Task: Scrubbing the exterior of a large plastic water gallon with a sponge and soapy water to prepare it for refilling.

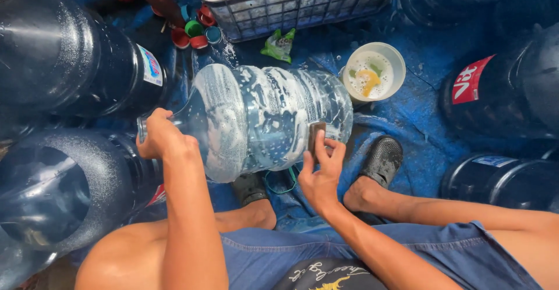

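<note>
Left hand is clamped around the neck of a soapy water jug lying on its side above the blue tarp; right hand presses a dark scrub pad against its lower wall. Suds probably make the neck slick, so the jug could twist loose and roll toward the soap bowl.
</note>
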